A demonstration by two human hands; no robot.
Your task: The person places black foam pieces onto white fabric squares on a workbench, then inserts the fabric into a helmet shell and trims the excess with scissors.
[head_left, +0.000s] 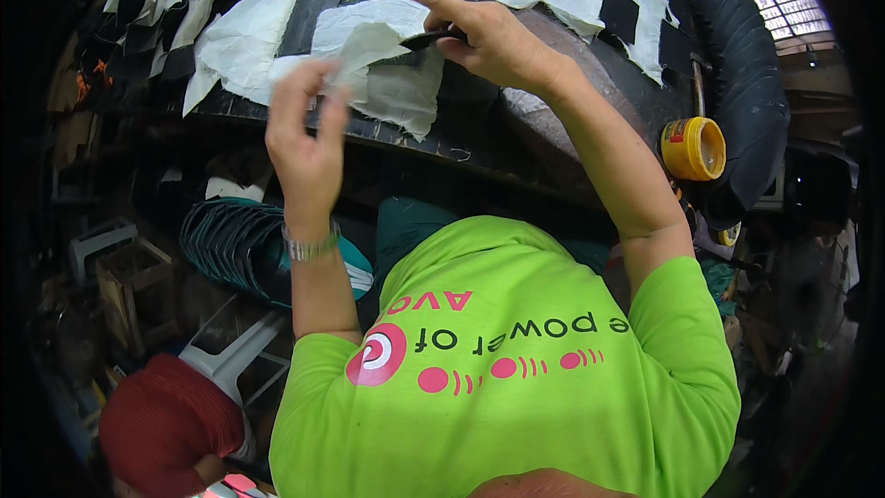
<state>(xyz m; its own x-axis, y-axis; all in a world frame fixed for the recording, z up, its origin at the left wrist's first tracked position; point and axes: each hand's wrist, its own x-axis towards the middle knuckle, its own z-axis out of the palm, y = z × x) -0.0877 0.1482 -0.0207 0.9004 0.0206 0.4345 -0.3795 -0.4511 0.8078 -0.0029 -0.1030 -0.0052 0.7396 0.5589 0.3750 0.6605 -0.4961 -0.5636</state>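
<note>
A dark worktable, cut cloth pieces and an open yellow tub show a workshop

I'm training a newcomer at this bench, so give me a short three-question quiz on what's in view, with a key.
1. What does the right hand hold?
A. a white cup
B. a dark tool
C. a red cloth

2. True or false: the yellow tub stands to the right of both hands.

3. Fill in the blank: the metal wristband is worn on the person's ____ wrist.

Key: 1. B; 2. True; 3. left
</note>
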